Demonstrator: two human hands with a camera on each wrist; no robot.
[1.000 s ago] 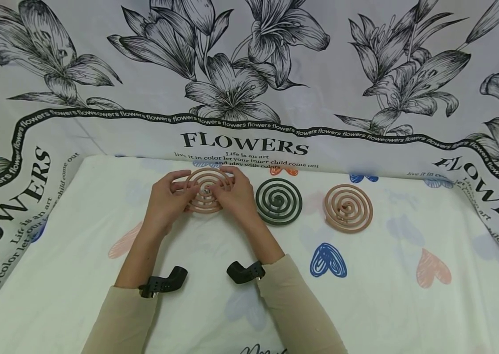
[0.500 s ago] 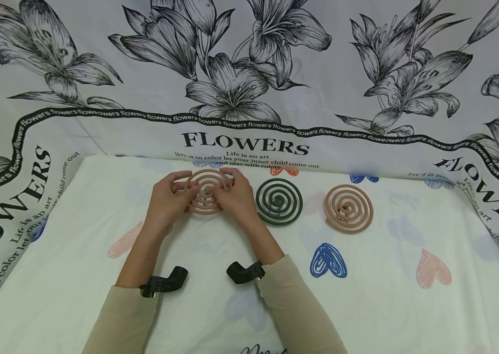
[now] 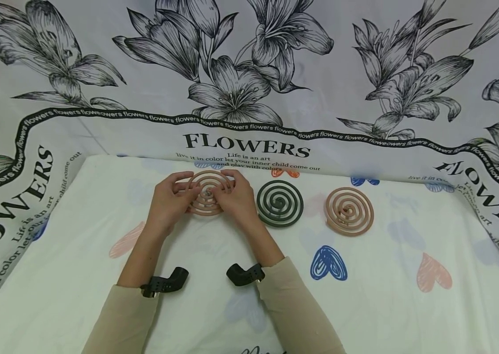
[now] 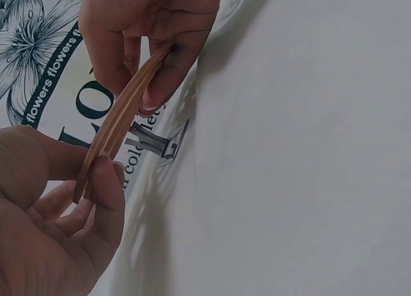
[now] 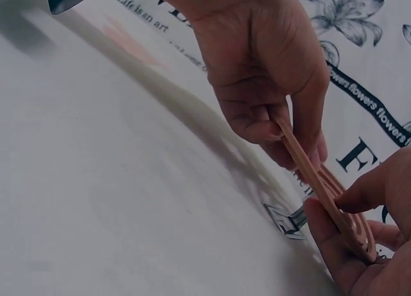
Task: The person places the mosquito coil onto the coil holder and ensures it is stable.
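Note:
In the head view, a brown mosquito coil is held between both hands, left of the middle of the table. My left hand pinches its left edge; its thumb reaches inward over the rings. From the other side my right hand pinches the coil, thumb near the centre. The left wrist view shows the coil edge-on, raised off the cloth. Close under it is a small metal coil stand with upright prongs; whether the coil touches these I cannot tell. My right fingers hide part of the rings.
Right of my hands lies a dark green mosquito coil, with another brown coil farther right. Both lie flat on the white heart-print cloth. A flower-print sheet stands behind the table's far edge.

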